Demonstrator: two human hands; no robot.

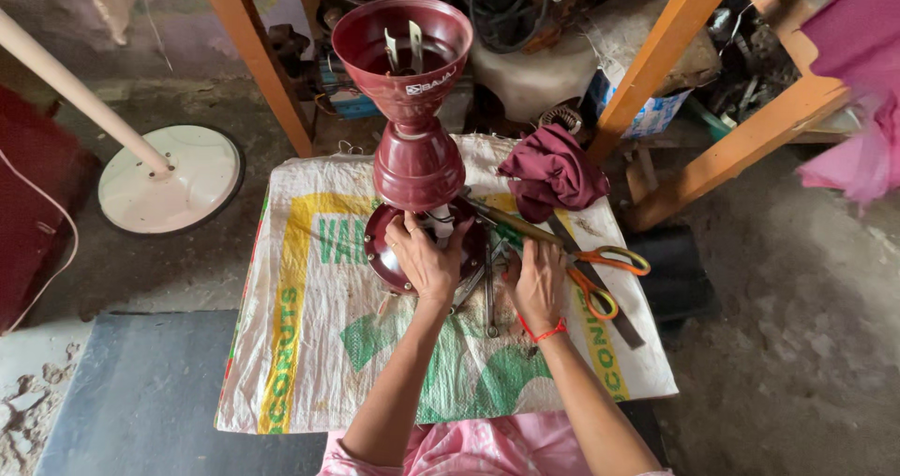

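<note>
Maroon fan motor housing [417, 162] stands upright on the woven sack [309, 345]; rigid, top-heavy, probably heavy, best held at the narrow neck. Left hand [424, 259] grips its round base. Right hand [539, 284] rests fingers-down among hand tools [487, 293], apparently not closed on one.

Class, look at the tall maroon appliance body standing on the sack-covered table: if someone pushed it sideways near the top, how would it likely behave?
The tall maroon appliance body would probably tip rather than slide: it stands tall, with a wide cup on top, a narrow waist and a small round base. The woven sack cover may grip the base. It looks rigid, so it should not flex. The left hand at the base seems to steady it.
</note>
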